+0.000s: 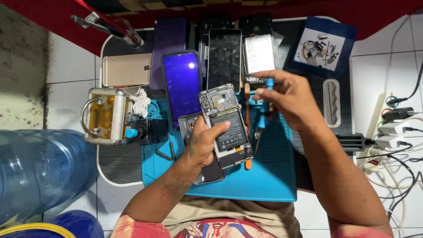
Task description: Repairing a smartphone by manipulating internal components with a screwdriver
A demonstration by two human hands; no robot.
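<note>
My left hand (203,143) grips an opened phone (225,125) with its back cover off, so the black battery and circuit board face up. It is held over a blue work mat (273,172). My right hand (286,99) holds a blue-handled screwdriver (264,110), tip pointing down, just to the right of the opened phone. A phone with a lit purple screen (182,88) lies to the left of the held phone.
Several other phones and parts lie at the mat's far edge: a gold phone (127,69), a dark screen (224,59), an opened phone (260,53). A small parts tray (324,46) sits far right, a power strip (387,128) to the right, a water jug (39,172) left.
</note>
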